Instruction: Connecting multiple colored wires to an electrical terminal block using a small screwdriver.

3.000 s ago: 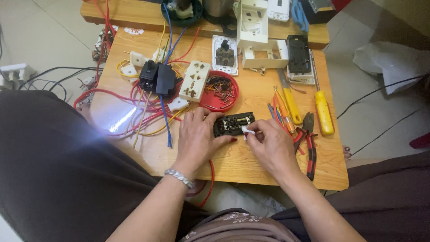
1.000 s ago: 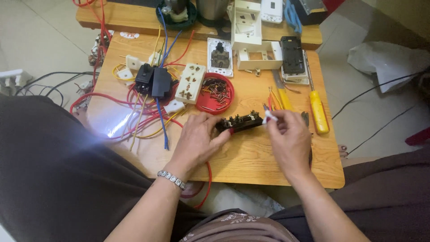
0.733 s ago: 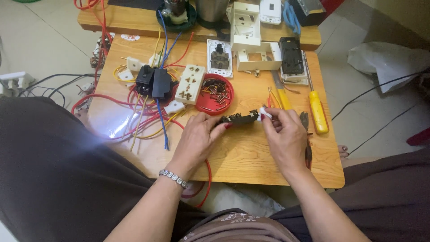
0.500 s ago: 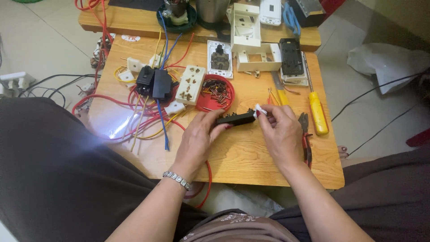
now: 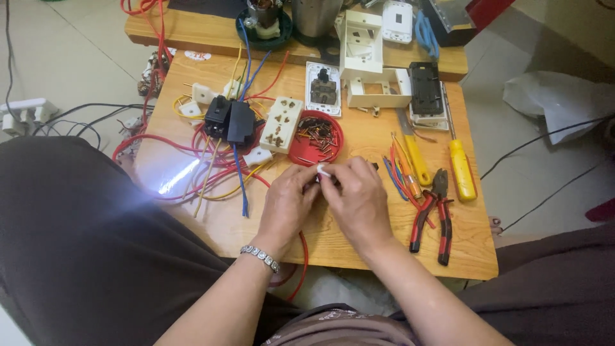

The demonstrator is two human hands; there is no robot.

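Both hands meet over the middle of the wooden table point(image 5: 359, 237), just in front of a red dish point(image 5: 301, 154). My left hand point(image 5: 287, 200) wears a beaded bracelet and curls around a small black socket part that the fingers almost fully hide. My right hand point(image 5: 360, 200) pinches a small white piece point(image 5: 322, 170) at its fingertips, pressed against the left hand's fingers. The hands touch each other.
The red dish holds several small metal pins. A white socket point(image 5: 282, 123), black modules point(image 5: 230, 120) and tangled coloured wires point(image 5: 211, 173) lie to the left. Red-handled pliers point(image 5: 432, 214) and yellow screwdrivers point(image 5: 461, 170) lie to the right, and white frames point(image 5: 378, 90) lie behind.
The hands have drawn together and moved left toward the red dish. The black part, earlier held out in plain view, is now covered by the fingers.
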